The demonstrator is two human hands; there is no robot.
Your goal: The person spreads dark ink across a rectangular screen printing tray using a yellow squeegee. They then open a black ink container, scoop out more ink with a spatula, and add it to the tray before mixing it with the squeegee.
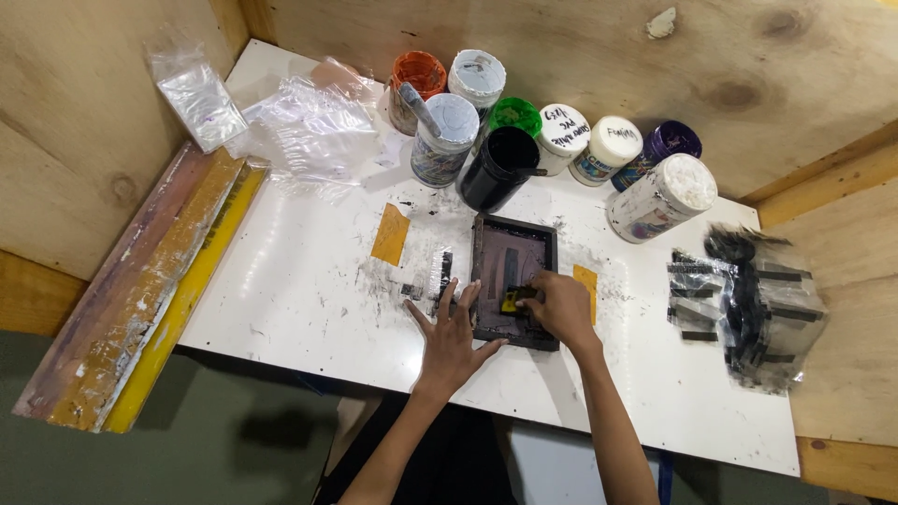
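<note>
A small dark-framed printing screen (513, 245) lies flat on the white table (299, 281). My left hand (453, 335) rests with fingers spread on the table, touching the frame's left edge. My right hand (559, 307) is closed on a small yellow squeegee (510, 301) pressed on the screen's near end. Black ink smears mark the table just left of the frame.
Several ink jars stand at the back, among them an open black tub (499, 168) and an orange-lidded one (417, 75). Clear plastic bags (313, 126) lie at back left, black-printed strips (748, 304) at right. Long wooden squeegees (140, 290) lean at the left edge. Plywood walls surround the table.
</note>
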